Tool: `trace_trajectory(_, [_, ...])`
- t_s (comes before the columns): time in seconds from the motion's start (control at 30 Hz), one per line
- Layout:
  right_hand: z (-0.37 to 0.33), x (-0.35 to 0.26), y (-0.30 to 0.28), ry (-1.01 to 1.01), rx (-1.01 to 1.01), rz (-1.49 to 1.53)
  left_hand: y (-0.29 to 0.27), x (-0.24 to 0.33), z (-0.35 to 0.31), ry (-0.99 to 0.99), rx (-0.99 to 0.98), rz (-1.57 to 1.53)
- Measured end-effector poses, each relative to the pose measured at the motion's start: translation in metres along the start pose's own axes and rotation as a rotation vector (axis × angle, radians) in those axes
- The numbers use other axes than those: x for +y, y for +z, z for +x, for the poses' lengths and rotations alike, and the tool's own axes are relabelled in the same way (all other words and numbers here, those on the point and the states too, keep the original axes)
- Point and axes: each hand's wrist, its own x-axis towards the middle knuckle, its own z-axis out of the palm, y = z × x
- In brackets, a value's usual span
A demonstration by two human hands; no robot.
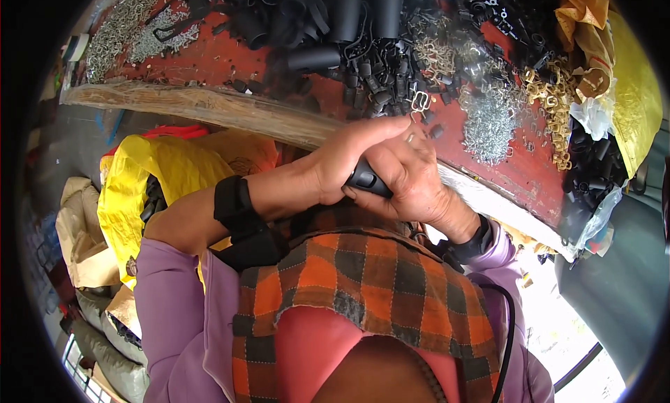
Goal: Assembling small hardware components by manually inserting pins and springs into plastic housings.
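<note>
While both hands clench together, a black strap sits gripped between them.

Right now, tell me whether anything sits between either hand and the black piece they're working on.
Nothing visible does. The left hand and right hand both close directly around the black piece, just off the red table's edge.

I see both forearms rising from six o'clock, meeting near the centre; the left hand comes in from eight o'clock, fingers curled, thumb stretched toward one o'clock; the right hand enters from four o'clock, fingers wrapped closed, pressed against the left; both wrists wear black bands.
</note>
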Motion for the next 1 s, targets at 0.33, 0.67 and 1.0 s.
trace_trajectory(0.33, [0.000,-0.002,-0.002,-0.097,0.112,0.006,0.009,0.008,0.002,-0.031,0.041,-0.090])
trace_trajectory(0.67, [-0.007,0.008,0.004,0.069,0.102,0.085,0.003,-0.004,0.013,-0.196,0.133,-0.620])
trace_trajectory(1.0, [-0.030,-0.026,0.020,0.154,-0.019,-0.003,-0.020,0.031,-0.085,-0.146,0.483,0.295])
